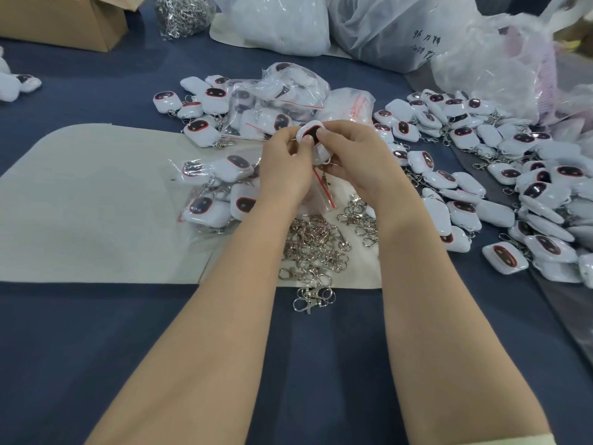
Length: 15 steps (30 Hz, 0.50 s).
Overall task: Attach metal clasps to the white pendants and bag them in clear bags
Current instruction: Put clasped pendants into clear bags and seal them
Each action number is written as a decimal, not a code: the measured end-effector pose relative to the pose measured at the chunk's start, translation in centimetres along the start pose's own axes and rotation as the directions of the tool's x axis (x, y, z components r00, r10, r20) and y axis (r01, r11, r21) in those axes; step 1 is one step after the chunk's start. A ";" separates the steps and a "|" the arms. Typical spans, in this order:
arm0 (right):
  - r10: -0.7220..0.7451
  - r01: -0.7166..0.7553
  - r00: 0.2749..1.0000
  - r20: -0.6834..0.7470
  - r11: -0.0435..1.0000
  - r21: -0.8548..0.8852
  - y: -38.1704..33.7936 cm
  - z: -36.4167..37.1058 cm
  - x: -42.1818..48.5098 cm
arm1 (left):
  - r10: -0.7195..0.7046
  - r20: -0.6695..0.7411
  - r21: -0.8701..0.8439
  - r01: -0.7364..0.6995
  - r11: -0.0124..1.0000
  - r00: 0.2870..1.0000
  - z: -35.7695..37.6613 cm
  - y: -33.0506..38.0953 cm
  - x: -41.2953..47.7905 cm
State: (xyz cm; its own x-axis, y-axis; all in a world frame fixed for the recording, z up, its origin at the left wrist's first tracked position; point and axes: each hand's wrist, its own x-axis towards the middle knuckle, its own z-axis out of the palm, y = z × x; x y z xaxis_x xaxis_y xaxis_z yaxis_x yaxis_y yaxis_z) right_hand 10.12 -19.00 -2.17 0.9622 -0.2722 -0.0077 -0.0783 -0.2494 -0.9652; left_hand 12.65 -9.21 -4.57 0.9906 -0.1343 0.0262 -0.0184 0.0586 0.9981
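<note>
Forearms: two bare forearms are seen reaching in from the bottom edge, with a pale sleeve edge (526, 440) at the right one.
White pendant (309, 131): held up between both hands above the middle of the table, its dark, red-rimmed face turned toward the camera.
Left hand (284, 165): curled round the pendant's left side, the thumb pressed on its face.
Right hand (349, 159): curled round the pendant's right side, the thumb laid on its upper edge.
Small clear bag (324, 191): seen just below the hands, marked by a red strip; whether it is held cannot be told.
Loose clasps (316, 245): heaped between the wrists, partly on the cream mat (96, 200), a few spilled onto the blue cloth (288, 364).
Bagged pendants (218, 191): laid on the mat just left of the left hand.
Filled bags (282, 94): piled beyond the hands, with clasped pendants scattered beside them.
Pendant pile (513, 187): spread widely on the right, many with clasps attached.
Far edge: a cardboard box (64, 20) at the left, a bag of clasps (183, 14) beside it, and large plastic sacks (288, 24) to the right.
</note>
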 end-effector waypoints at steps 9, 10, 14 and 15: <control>-0.007 0.007 0.999 -0.052 1.000 0.012 0.6 0.3 0.3 | 0.045 0.052 0.080 -0.049 0.996 0.998 -0.2 0.1 0.0; -0.001 0.003 0.999 -0.048 0.999 0.048 0.7 0.3 0.3 | 0.053 0.048 0.080 -0.056 0.995 0.997 -0.2 0.1 -0.1; -0.011 -0.005 0.997 0.078 0.980 0.197 0.7 -0.4 0.1 | 0.051 -0.001 0.055 -0.051 0.997 0.999 -0.2 0.3 0.1; -0.024 0.004 0.994 0.108 0.983 0.182 0.7 -0.5 0.1 | 0.044 -0.012 0.047 -0.043 0.998 0.999 -0.2 0.3 0.2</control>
State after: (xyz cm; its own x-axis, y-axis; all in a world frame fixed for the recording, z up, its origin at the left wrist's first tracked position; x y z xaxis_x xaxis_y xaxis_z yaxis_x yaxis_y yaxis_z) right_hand 10.00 -19.62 -2.74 0.9864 -0.1639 -0.0129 -0.0259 -0.0776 -0.9967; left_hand 12.88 -9.01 -4.31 0.9905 -0.1193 0.0690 -0.0674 0.0173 0.9976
